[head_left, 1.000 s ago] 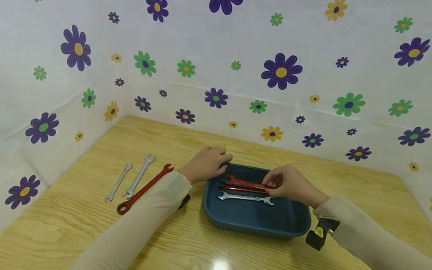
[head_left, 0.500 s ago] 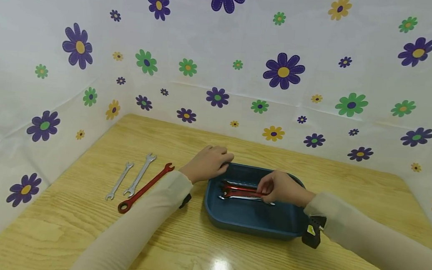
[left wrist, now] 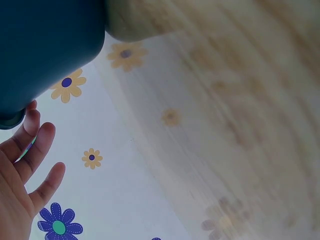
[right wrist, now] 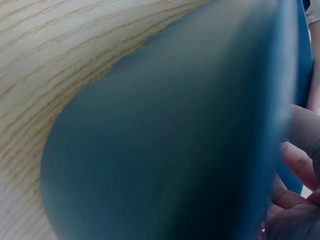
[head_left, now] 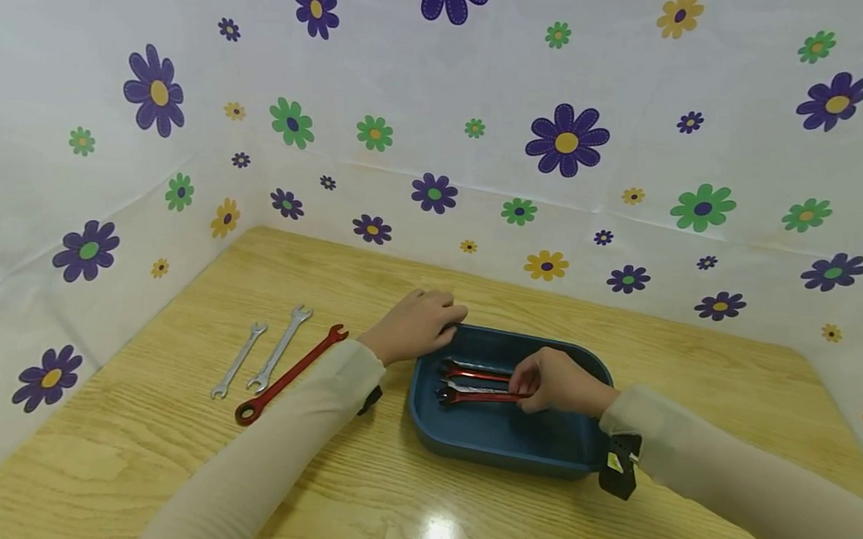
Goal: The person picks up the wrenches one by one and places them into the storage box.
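Note:
A dark blue tray (head_left: 501, 456) stands on the table. At its back left corner my left hand (head_left: 414, 328) grips the rim, thumb over the inner side; in the left wrist view its fingers (left wrist: 40, 150) show outside the tray, loosely bent. Inside the tray, my right hand (head_left: 555, 382) pinches the right end of a red wrench (head_left: 483, 397), hiding that end. Just behind this wrench lie a silver wrench (head_left: 472, 387), partly covered, and another red wrench (head_left: 477, 374). In the right wrist view, the tray wall (right wrist: 160, 140) hides most of the right hand's work.
On the wooden table (head_left: 356, 490) left of the tray lie a small silver wrench (head_left: 239, 362), a larger silver wrench (head_left: 279, 349) and a long red ratchet wrench (head_left: 292, 374). A white cloth with printed flowers (head_left: 488, 98) hangs behind and at the sides.
My right hand has brought the pinched red wrench from the back of the tray over to the near side of the silver one. My left hand has stayed at the corner.

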Available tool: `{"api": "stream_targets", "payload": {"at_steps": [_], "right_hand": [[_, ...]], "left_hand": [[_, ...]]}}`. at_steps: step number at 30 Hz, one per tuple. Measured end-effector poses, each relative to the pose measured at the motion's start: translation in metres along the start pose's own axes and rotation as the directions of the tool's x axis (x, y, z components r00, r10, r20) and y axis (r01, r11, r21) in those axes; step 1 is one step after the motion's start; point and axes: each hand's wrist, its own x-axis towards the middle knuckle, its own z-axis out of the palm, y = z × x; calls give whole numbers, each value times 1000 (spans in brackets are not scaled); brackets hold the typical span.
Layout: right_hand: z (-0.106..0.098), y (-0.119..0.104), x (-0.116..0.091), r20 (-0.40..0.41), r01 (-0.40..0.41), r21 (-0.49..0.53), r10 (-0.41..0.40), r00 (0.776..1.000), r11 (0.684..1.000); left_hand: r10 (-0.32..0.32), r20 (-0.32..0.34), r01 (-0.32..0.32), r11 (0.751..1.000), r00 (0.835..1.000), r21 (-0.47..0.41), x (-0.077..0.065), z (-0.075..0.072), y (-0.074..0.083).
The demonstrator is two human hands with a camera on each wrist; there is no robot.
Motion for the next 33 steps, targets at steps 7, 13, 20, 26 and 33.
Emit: {"api": "stream_targets", "payload": {"at_steps": [7,13,20,26,33], "right_hand": [[4,0,1,5,-8,7,8,1000,1000],[7,-3,1,9,-9,-14,9,1000,1000],[11,-2,4,18,-20,-17,20,1000,1000],[18,2,5,5,-31,-23,31,1000,999],[25,2,3,-38,-12,-52,10,999,999]], "left_hand": [[1,3,-1,1000,1000,6,0,1,0],[6,-6,-6,1000,1000,6,0,1,0],[2,2,-2,1000,1000,7,0,0,0],[3,4,-4,1000,1000,7,0,0,-1],[8,4,-8,1000,1000,8,-1,-3,0]]}}
